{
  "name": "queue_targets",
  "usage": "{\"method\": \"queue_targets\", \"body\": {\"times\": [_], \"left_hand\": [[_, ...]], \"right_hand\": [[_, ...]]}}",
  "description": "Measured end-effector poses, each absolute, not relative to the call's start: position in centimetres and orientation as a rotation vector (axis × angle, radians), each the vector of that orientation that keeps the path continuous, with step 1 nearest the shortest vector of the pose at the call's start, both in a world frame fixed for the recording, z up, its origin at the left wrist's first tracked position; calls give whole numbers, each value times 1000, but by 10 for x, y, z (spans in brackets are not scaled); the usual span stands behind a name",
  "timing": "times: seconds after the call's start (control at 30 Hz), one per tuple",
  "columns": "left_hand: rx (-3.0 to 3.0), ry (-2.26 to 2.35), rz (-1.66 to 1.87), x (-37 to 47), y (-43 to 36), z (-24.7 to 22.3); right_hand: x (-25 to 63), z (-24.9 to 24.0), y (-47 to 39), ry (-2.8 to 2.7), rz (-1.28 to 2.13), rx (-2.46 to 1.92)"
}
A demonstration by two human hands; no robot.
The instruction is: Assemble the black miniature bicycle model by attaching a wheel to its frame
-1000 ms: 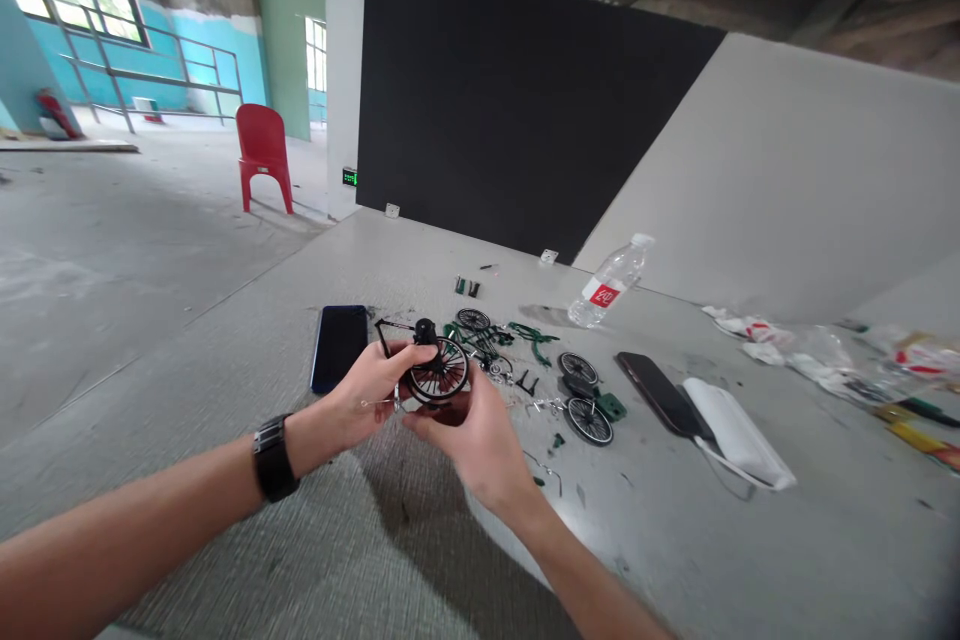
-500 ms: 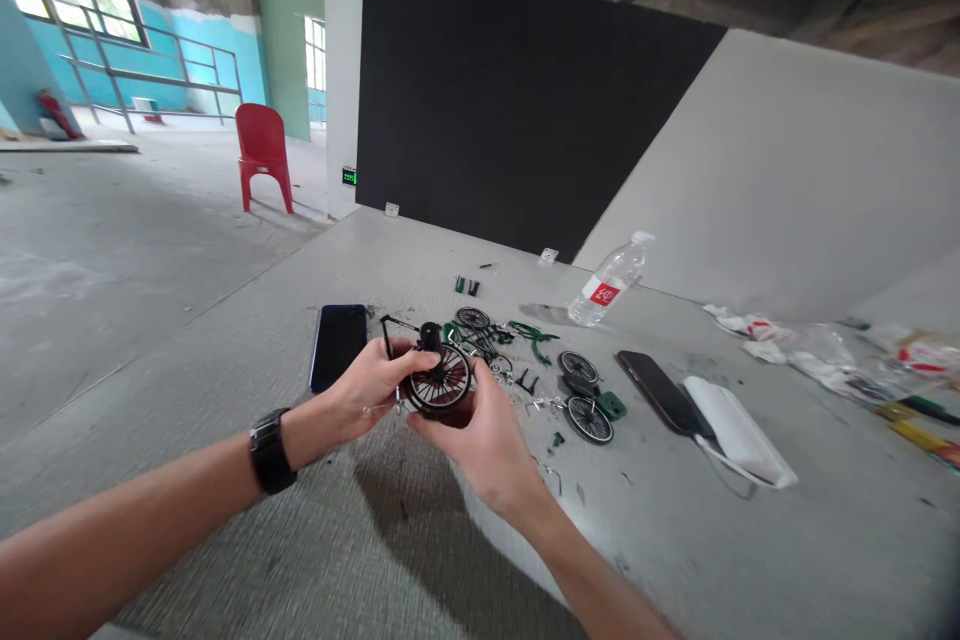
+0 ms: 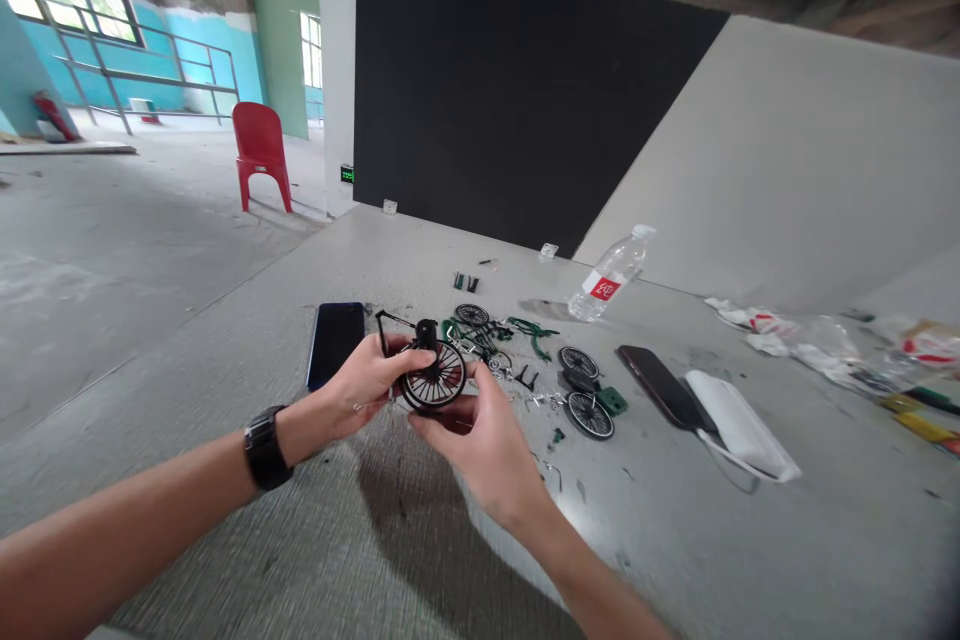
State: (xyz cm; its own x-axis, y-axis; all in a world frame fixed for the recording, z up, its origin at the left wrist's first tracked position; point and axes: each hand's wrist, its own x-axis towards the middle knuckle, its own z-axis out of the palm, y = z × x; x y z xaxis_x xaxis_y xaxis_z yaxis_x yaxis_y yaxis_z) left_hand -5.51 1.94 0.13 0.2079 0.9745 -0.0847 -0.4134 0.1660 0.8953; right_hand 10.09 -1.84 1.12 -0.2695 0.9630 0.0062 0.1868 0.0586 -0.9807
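Left hand (image 3: 367,385) is closed on the black model-bike assembly with a spoked wheel (image 3: 437,376), thumb pressed near the hub, other fingers mostly hidden. Right hand (image 3: 491,440) is half curled at the wheel's lower right edge, thumb and index apart; can't tell if it actually grips. Assembly is up off the grey textured surface (image 3: 300,540), left of the loose green plastic bike parts (image 3: 534,328). Main risk, my read: thin black frame arm (image 3: 396,319) bends or snaps if the thumb pushes off-axis. Wheel could also pop out under uneven squeeze, and small silver bits (image 3: 550,401) (easy to lose) could scatter if it drops
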Motion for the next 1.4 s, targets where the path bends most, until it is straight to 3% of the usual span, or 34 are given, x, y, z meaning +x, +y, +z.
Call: {"method": "queue_targets", "body": {"times": [1.4], "left_hand": [[782, 856, 1171, -49, 15, 3]], "right_hand": [[92, 2, -26, -1553, 1035, -1212]]}}
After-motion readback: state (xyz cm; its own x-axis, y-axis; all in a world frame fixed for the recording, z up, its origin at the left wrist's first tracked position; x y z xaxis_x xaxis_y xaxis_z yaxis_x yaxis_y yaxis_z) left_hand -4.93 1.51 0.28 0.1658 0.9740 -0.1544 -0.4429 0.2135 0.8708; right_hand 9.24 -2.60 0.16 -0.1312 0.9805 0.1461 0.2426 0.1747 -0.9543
